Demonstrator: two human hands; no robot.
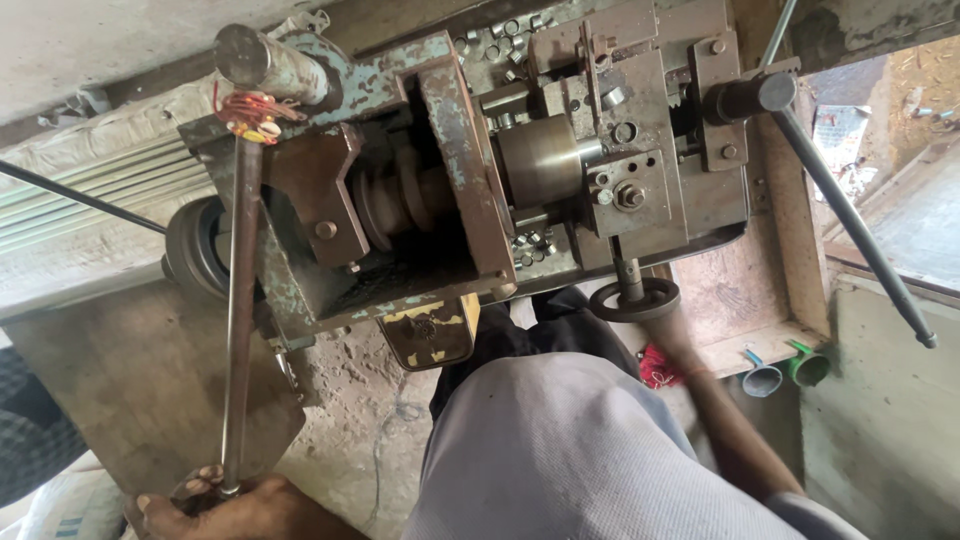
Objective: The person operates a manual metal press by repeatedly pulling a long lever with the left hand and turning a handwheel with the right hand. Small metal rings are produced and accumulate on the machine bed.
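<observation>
A worn metal lathe-like machine [450,170] fills the upper middle of the head view. My left hand [225,505] at the bottom left is closed around the lower end of a long steel rod [240,300] that runs up into the machine's left side. My right arm reaches up past my grey-clad leg, and my right hand [660,322] grips the small dark handwheel [612,300] under the machine's slide. A shiny steel chuck cylinder [540,158] sits at the machine's centre.
Several small metal rings [505,35] lie on top of the machine and more [535,245] below the chuck. A long black lever [850,215] slants down the right side. A blue cup [762,378] and a green cup [808,366] stand on the floor at right.
</observation>
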